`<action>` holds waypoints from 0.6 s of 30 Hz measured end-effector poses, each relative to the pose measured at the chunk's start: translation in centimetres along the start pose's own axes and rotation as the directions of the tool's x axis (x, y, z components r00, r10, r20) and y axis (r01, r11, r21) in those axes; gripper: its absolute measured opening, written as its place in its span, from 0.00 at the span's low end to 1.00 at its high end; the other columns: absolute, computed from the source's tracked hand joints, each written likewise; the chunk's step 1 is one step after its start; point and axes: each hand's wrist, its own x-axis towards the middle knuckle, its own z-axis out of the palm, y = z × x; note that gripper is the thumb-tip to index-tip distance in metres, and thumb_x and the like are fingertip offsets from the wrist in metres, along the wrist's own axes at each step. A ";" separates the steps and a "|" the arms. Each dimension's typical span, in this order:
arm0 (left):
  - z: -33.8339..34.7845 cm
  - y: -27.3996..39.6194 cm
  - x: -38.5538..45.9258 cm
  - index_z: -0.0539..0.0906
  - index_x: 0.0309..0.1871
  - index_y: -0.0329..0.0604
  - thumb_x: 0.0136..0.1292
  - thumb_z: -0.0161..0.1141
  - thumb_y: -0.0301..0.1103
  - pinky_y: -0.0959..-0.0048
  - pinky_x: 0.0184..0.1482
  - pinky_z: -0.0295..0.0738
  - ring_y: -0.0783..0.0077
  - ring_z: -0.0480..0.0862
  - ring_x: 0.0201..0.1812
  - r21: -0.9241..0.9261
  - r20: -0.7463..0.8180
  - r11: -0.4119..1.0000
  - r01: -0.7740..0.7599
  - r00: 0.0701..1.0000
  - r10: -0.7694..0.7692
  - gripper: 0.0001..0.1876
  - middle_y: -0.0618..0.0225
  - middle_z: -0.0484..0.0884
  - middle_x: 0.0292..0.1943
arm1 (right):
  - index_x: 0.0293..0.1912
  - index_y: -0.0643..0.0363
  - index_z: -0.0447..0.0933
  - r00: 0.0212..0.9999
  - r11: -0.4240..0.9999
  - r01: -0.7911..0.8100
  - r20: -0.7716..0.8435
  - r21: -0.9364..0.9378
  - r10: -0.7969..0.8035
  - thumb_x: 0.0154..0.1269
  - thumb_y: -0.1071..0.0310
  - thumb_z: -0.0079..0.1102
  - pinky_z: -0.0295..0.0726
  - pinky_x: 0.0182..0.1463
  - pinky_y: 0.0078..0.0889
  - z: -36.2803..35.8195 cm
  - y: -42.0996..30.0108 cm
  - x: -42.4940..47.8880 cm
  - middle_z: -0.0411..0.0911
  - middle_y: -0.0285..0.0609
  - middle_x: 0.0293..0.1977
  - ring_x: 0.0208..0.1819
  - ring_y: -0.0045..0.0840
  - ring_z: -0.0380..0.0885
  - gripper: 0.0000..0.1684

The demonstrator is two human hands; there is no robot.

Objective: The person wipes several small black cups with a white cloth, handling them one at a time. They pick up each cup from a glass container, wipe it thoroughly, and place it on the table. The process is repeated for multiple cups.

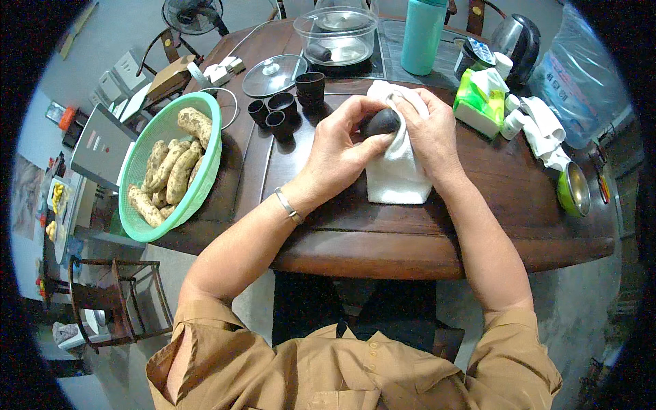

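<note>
A small black cup [383, 123] is held near the middle of the wooden table, its rounded side towards me. My left hand [342, 141] grips it from the left with thumb and fingers. A white cloth [400, 177] hangs down from my right hand [434, 130], which pinches its bunched upper part against the cup's right side. Several more black cups [282, 105] stand left of my hands, some of them stacked [310, 89]. Beyond them lies a glass lid [275, 75] with a knob. A clear glass pot [335, 38] has a dark object in it.
A green plastic basket [218, 138] of dirt-marked root vegetables [182, 171] stands at the left. On the right are a tissue pack [480, 102], small white bottles [512, 123], a white cloth [543, 128] and a green metal bowl [574, 189]. A teal bottle [423, 38] and kettle [515, 46] stand behind.
</note>
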 end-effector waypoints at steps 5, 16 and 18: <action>0.1 0.8 0.1 0.72 0.61 0.36 0.62 0.65 0.21 0.74 0.63 0.72 0.73 0.77 0.60 -0.080 -0.010 0.989 -0.121 0.993 0.120 0.24 0.65 0.78 0.56 | 0.38 0.65 0.83 0.993 0.966 -0.117 0.021 0.232 0.115 0.65 0.62 0.64 0.79 0.41 0.27 -0.2 0.5 0.4 0.85 0.40 0.32 0.34 0.20 0.81 0.14; -0.1 0.5 0.7 0.70 0.61 0.38 0.76 0.53 0.36 0.67 0.58 0.80 0.64 0.83 0.58 -0.502 -0.046 0.850 0.160 0.976 -0.211 0.17 0.58 0.80 0.56 | 0.48 0.66 0.80 0.996 0.923 -0.087 0.015 0.375 0.088 0.69 0.66 0.61 0.79 0.46 0.23 -1.0 -1.6 0.0 0.83 0.39 0.39 0.40 0.18 0.80 0.13; -0.2 0.5 0.7 0.72 0.60 0.39 0.77 0.49 0.40 0.67 0.59 0.80 0.65 0.83 0.57 -0.555 -0.034 0.804 0.214 0.960 -0.279 0.17 0.60 0.81 0.55 | 0.48 0.67 0.80 0.998 0.928 -0.064 0.019 0.368 0.061 0.68 0.68 0.62 0.79 0.47 0.25 -0.8 -1.9 -0.2 0.83 0.40 0.40 0.41 0.20 0.81 0.13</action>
